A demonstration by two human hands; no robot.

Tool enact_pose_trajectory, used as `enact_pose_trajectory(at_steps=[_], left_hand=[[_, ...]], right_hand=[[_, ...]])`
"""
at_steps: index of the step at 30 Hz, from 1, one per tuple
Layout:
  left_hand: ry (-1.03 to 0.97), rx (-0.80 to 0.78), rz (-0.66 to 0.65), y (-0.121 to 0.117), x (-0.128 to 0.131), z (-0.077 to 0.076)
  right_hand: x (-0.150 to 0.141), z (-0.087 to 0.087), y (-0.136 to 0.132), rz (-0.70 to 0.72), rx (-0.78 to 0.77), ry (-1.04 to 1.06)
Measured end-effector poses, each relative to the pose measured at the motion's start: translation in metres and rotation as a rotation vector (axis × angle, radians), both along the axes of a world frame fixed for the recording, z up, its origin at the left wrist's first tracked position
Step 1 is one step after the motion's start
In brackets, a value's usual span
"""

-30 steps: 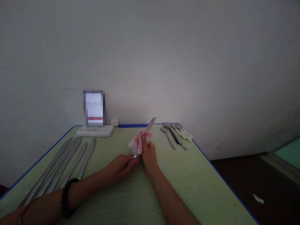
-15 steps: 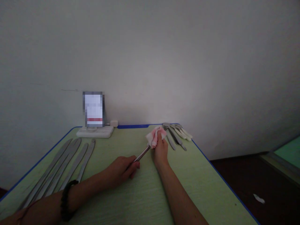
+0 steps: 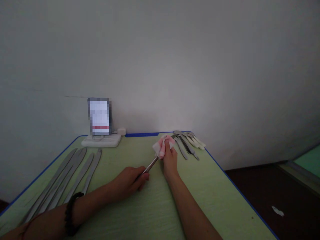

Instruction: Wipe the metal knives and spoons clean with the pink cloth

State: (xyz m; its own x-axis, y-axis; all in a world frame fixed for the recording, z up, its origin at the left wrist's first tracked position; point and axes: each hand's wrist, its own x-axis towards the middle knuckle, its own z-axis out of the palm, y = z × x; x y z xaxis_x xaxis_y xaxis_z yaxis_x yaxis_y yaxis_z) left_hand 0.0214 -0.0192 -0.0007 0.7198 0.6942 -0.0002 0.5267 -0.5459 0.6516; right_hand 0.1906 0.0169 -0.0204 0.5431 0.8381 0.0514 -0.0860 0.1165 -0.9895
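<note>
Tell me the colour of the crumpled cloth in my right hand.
Pink and white: the crumpled cloth in your right hand shows best in the head view.

Wore a black bracelet [image 3: 68,211], thick and bumpy-edged like beads, around the left forearm [image 3: 96,202] and a thin reddish cord [image 3: 32,220] farther up the same arm. Showed a right forearm [image 3: 191,206] tapering toward a bare hand [image 3: 170,164].

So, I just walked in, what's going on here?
A person at a green table grips a metal utensil in the left hand, while the right hand holds a pink-and-white cloth around its far part. Long metal cutlery lies on the left, partly behind the left forearm; spoons lie at the far right. A lit screen stands at the back.
</note>
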Motion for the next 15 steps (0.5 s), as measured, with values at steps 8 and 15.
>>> enact_pose_trajectory(at_steps=[8,15], left_hand=[[0.009,0.002,0.003,-0.0008,0.0,0.0005],[-0.032,-0.018,0.055,0.0004,0.0014,-0.0027]], right_hand=[[-0.0015,0.0031,-0.0027,0.016,0.002,-0.023],[-0.0032,0.0094,-0.0073,0.11,-0.011,-0.109]])
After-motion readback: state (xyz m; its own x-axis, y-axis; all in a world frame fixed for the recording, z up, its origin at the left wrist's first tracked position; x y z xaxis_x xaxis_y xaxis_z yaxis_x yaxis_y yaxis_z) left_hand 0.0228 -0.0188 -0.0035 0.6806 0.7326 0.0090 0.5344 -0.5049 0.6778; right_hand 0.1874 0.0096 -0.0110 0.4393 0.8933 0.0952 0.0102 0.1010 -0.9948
